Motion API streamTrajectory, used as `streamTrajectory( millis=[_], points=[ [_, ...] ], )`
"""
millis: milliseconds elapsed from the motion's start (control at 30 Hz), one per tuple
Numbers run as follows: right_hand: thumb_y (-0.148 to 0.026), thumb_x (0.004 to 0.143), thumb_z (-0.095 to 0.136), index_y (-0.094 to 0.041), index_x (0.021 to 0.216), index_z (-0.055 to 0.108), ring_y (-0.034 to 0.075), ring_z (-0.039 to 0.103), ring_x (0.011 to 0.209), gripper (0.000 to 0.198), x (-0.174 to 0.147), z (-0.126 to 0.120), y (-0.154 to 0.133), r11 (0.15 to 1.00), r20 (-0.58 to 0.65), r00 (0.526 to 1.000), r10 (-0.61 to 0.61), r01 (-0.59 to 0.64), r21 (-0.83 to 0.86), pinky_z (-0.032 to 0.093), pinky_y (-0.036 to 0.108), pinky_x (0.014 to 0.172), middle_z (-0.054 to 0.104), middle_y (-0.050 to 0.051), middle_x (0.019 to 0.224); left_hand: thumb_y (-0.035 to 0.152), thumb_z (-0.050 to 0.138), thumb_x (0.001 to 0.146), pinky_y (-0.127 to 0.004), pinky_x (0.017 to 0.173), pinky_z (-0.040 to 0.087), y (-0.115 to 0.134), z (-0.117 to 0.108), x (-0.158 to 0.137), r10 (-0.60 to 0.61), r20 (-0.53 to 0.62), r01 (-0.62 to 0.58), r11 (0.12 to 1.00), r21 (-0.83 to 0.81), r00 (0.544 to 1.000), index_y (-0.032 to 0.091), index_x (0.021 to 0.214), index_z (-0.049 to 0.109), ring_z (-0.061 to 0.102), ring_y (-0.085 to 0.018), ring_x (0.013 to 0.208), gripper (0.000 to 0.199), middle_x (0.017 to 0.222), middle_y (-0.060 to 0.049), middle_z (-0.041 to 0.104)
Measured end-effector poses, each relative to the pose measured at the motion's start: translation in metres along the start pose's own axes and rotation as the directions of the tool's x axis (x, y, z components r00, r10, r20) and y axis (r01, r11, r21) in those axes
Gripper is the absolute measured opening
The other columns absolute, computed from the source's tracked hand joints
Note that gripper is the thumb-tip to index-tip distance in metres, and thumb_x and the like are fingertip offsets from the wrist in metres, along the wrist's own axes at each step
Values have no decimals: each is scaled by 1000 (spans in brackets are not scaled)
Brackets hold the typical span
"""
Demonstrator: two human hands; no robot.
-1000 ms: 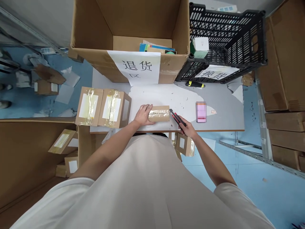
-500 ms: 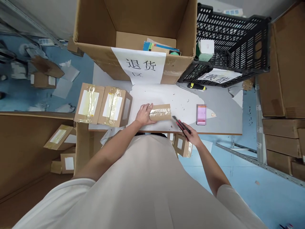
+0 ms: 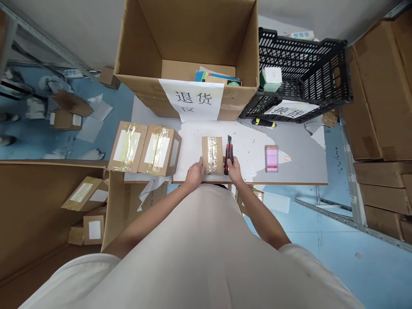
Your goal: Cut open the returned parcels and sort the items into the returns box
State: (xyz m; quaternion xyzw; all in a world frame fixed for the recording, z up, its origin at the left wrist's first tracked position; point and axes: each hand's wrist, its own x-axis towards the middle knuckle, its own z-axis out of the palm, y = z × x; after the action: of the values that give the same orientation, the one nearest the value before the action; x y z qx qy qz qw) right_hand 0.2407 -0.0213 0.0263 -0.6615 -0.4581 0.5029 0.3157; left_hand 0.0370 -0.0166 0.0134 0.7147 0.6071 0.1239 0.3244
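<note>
While L hand [image 3: 195, 174] holds sm. box [image 3: 212, 152], R hand [image 3: 235, 171] grips cutter [image 3: 229, 152], white-grey tabletop [image 3: 304, 159], blue flr [image 3: 337, 246] w/ loose paper [image 3: 89, 130]

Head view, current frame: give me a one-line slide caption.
Left hand beside a taped box on a table, right hand holding a red-and-black knife.

Pale worktable [image 3: 302, 171] bears a mixed load.
Two taped cartons [image 3: 146, 148] stand left of a small box [image 3: 212, 156], yellow-and-black tool [image 3: 264, 123] and pink item [image 3: 271, 159].
</note>
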Motion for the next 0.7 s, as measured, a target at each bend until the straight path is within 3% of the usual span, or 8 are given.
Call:
streamTrajectory(
  millis=[133, 267, 333, 433, 533, 600, 700],
  points=[
    [-52, 85, 48, -22, 110, 48, 15, 61, 87, 39, -6, -12, 6, 967, -63, 995, 81, -63, 245, 52, 30, 71, 62, 9, 113, 33, 49, 86, -40, 93, 47, 2, -9, 4, -10, -40, 8, 999, -51, 999, 12, 143, 34, 57, -26, 108, 63, 117, -15, 58],
    [-51, 82, 55, -22, 102, 49, 12, 61, 67, 36, -30, -16, 12, 891, -98, 967, 233, -172, 421, 50, 25, 55, 64, 6, 109, 37, 51, 84, -44, 111, 32, 7, -33, 54, 67, -95, -71, 996, -48, 993, 9, 141, 35, 38, -30, 133, 66, 141, -18, 41],
    [-50, 80, 59, -23, 99, 49, 13, 63, 63, 35, -45, -12, 14, 805, -59, 939, 339, -257, 535, 50, 26, 52, 66, 5, 106, 39, 54, 82, -45, 112, 29, 8, -43, 84, 128, -49, -130, 991, -35, 991, 9, 141, 35, 31, -31, 137, 69, 146, -18, 35],
    [-45, 78, 64, -23, 98, 50, 18, 68, 73, 33, -57, -1, 14, 647, 32, 906, 421, -325, 690, 54, 31, 56, 68, 5, 99, 36, 56, 80, -44, 107, 37, 7, -51, 113, 140, 78, -137, 989, -50, 987, 12, 135, 43, 43, -30, 130, 62, 139, -16, 47],
    [-43, 79, 64, -21, 94, 52, 20, 69, 80, 29, -47, 2, 10, 601, -4, 920, 393, -254, 758, 56, 34, 66, 69, 5, 89, 35, 56, 79, -39, 93, 47, 4, -50, 108, -4, 45, 6, 999, -51, 999, 15, 125, 50, 59, -25, 107, 50, 122, -12, 59],
    [-42, 80, 63, -21, 94, 53, 18, 68, 84, 27, -29, -4, 6, 613, -94, 928, 360, -160, 774, 56, 34, 72, 69, 4, 91, 43, 58, 77, -37, 86, 49, 1, -47, 88, -150, -24, 149, 989, -14, 988, 16, 115, 53, 62, -25, 98, 46, 110, -11, 63],
    [-41, 81, 61, -22, 96, 51, 16, 67, 89, 26, 3, -19, 0, 655, -179, 937, 299, -65, 753, 56, 33, 77, 69, 5, 98, 59, 59, 73, -39, 79, 49, -3, -41, 50, -316, -3, 316, 948, 47, 949, 18, 105, 54, 62, -28, 91, 53, 94, -10, 65]
  ],
)
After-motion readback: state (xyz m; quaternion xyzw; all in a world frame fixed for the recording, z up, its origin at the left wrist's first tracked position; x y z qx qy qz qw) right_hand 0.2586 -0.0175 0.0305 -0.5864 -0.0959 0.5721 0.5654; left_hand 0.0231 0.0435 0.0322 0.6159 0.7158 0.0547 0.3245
